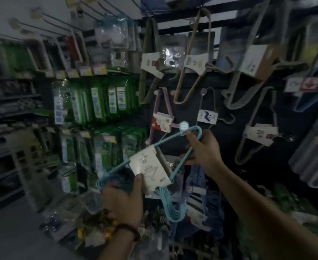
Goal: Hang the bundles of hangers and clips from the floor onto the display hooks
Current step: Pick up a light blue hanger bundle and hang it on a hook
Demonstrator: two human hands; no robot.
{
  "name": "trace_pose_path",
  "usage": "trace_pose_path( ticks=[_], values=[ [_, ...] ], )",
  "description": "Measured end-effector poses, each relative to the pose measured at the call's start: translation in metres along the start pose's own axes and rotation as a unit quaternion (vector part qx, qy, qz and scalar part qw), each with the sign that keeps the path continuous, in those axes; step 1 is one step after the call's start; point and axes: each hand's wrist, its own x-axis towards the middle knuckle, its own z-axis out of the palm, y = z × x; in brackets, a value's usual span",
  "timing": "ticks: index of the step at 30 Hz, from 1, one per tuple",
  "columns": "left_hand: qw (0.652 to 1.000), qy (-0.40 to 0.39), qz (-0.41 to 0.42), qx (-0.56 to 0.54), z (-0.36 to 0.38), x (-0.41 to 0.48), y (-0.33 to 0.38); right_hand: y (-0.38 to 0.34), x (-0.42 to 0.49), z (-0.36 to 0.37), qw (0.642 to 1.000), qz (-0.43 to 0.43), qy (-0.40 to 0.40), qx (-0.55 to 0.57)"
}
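Bundle of light-blue hangers point(165, 196), banded with a white card label point(150, 167); held in both hands, raised in front of the dark display panel point(227, 147), clear of the floor. Left hand point(122, 201): clenched on the lower left corner of the bundle, thumb pressed on the label's bottom edge. Right hand point(203, 149): grasping the necks just below the curved hook ends point(196, 129). Bundle lies tilted, hook ends uppermost and to the right, shoulders trailing down toward the left. Display peg with round pale tip point(183, 126): just beside the hook ends; whether they touch cannot be told through the blur. Neighbouring stock already hung: pink hanger bundle point(159, 111), tan hanger bundle point(192, 72), grey hanger bundle point(255, 145). Step in hand, as judged: presenting the bundle to the peg, hang not yet made. Next move calls for lifting the hook ends over the peg's tip, sliding them back along it, then easing both hands off once the weight hangs.
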Motion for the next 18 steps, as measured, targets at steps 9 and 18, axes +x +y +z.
trace_pose_path(
  ticks=[9,18],
  values=[
    [0.909,-0.239,-0.232,-0.250,-0.015,0.083,0.011,0.014,0.011,0.070,0.989,0.045,0.029,0.141],
    [0.902,-0.218,-0.207,-0.310,0.005,0.130,0.039,0.008,0.073,0.090,0.980,0.056,-0.013,0.189]
  ],
)
